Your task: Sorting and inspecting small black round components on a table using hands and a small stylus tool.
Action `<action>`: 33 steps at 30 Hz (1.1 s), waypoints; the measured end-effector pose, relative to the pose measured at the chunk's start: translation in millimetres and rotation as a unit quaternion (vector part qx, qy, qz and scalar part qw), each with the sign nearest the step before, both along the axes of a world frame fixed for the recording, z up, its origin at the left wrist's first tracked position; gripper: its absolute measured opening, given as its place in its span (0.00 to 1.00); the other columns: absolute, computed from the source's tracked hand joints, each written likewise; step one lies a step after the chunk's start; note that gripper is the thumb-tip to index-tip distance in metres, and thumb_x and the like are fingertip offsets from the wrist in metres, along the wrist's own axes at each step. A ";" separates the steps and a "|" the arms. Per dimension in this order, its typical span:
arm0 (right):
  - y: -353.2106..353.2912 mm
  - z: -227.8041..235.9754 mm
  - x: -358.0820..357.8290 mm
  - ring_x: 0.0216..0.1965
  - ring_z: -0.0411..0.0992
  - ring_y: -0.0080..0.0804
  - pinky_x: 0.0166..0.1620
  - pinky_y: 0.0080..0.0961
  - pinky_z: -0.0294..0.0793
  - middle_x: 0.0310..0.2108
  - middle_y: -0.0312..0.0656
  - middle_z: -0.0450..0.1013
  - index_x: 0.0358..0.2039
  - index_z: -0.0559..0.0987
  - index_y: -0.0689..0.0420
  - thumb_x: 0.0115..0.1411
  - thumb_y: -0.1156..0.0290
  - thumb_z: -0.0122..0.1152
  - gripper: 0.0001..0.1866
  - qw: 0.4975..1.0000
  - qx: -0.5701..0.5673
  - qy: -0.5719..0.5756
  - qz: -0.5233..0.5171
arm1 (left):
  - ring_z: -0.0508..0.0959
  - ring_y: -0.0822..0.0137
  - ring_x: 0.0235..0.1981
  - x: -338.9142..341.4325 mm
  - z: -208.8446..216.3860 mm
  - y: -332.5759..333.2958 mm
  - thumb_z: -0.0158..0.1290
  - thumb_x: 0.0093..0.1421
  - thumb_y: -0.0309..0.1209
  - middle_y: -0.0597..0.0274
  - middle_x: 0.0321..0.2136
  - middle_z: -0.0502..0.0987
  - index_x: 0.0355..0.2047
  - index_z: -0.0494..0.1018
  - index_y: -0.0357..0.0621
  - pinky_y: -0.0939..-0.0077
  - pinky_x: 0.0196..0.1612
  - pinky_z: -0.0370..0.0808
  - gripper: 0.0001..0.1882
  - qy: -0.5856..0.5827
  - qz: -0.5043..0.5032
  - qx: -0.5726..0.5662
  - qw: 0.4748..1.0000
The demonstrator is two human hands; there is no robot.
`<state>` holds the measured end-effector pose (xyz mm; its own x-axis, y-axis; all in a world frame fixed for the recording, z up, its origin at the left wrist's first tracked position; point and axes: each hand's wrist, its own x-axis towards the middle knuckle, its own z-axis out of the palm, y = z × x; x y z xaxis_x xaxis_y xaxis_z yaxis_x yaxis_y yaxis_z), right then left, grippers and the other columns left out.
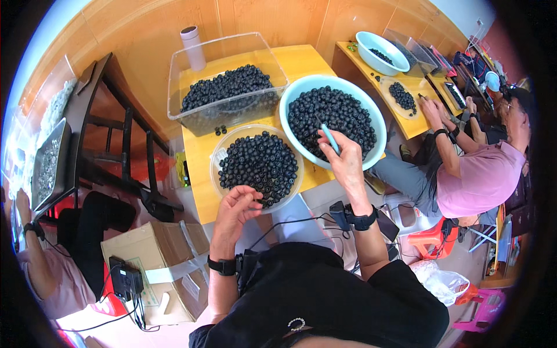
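My right hand (346,161) grips a slim tool with a light-blue handle (330,138), its thin dark tip over the near left part of a light-blue basin (380,124). Small round black parts (333,110), some with a hole in the middle, fill much of that basin. By the near rim of a round clear tray (216,168), my left hand (237,204) has its fingers curled and thumb brought in; what they hold, if anything, cannot be made out. More black parts (261,165) cover the tray.
Behind the tray, a clear rectangular bin (232,116) of black parts stands on the yellow table (200,200), beside a pink bottle (193,49). At right, a person in pink (476,180) works at another table. Below left is a cardboard box (136,249).
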<state>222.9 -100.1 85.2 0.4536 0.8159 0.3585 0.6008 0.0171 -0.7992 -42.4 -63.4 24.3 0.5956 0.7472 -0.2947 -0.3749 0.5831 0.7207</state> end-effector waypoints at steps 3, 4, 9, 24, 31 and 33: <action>-10.9 -20.4 8.6 0.30 0.75 0.28 0.36 0.23 0.72 0.30 0.44 0.76 0.38 0.79 0.61 0.52 0.78 0.58 0.11 0.998 -0.024 0.047 -0.031 | 0.78 0.72 0.30 -5.5 0.2 9.4 0.52 0.59 0.28 0.57 0.35 0.77 0.40 0.70 0.41 0.80 0.33 0.78 0.09 0.025 0.032 0.020 0.999; -15.0 -17.0 9.6 0.30 0.74 0.27 0.36 0.23 0.71 0.31 0.44 0.76 0.38 0.79 0.61 0.52 0.78 0.58 0.11 0.998 -0.030 0.037 -0.037 | 0.78 0.73 0.30 -6.9 1.7 12.5 0.52 0.59 0.28 0.57 0.35 0.77 0.40 0.70 0.41 0.80 0.34 0.78 0.09 0.041 0.047 0.044 0.997; -19.3 -23.6 8.1 0.32 0.75 0.34 0.38 0.26 0.71 0.32 0.46 0.76 0.37 0.78 0.61 0.53 0.77 0.56 0.10 0.996 -0.040 -0.004 -0.078 | 0.77 0.75 0.28 -3.0 3.0 16.7 0.54 0.55 0.25 0.60 0.31 0.78 0.38 0.75 0.38 0.82 0.34 0.75 0.09 0.166 0.026 0.147 0.975; -15.8 -27.6 5.1 0.25 0.72 0.22 0.30 0.20 0.69 0.22 0.40 0.75 0.33 0.79 0.61 0.54 0.76 0.56 0.07 0.994 -0.025 -0.039 -0.100 | 0.75 0.58 0.26 61.4 -12.0 17.0 0.57 0.42 0.19 0.54 0.27 0.72 0.30 0.76 0.40 0.70 0.31 0.72 0.12 0.374 -0.116 0.574 0.719; -15.4 -24.1 4.3 0.24 0.72 0.21 0.29 0.20 0.69 0.20 0.40 0.75 0.34 0.79 0.61 0.54 0.76 0.56 0.07 0.993 -0.041 -0.012 -0.108 | 0.77 0.65 0.26 52.1 -10.7 22.0 0.54 0.52 0.21 0.58 0.29 0.75 0.32 0.73 0.36 0.75 0.30 0.75 0.06 0.290 -0.083 0.400 0.866; -16.0 -21.2 2.0 0.23 0.72 0.20 0.29 0.20 0.69 0.20 0.39 0.74 0.34 0.79 0.61 0.55 0.76 0.56 0.07 0.993 -0.045 -0.001 -0.106 | 0.79 0.70 0.29 43.8 -3.3 23.0 0.51 0.58 0.21 0.61 0.32 0.76 0.37 0.72 0.35 0.81 0.34 0.79 0.06 0.165 -0.076 0.194 0.964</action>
<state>225.0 -116.1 64.0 0.6175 0.7310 0.2903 0.5857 -0.1811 -0.7900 1.5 -40.4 21.0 0.6292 0.7502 -0.2034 -0.0191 0.2765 0.9608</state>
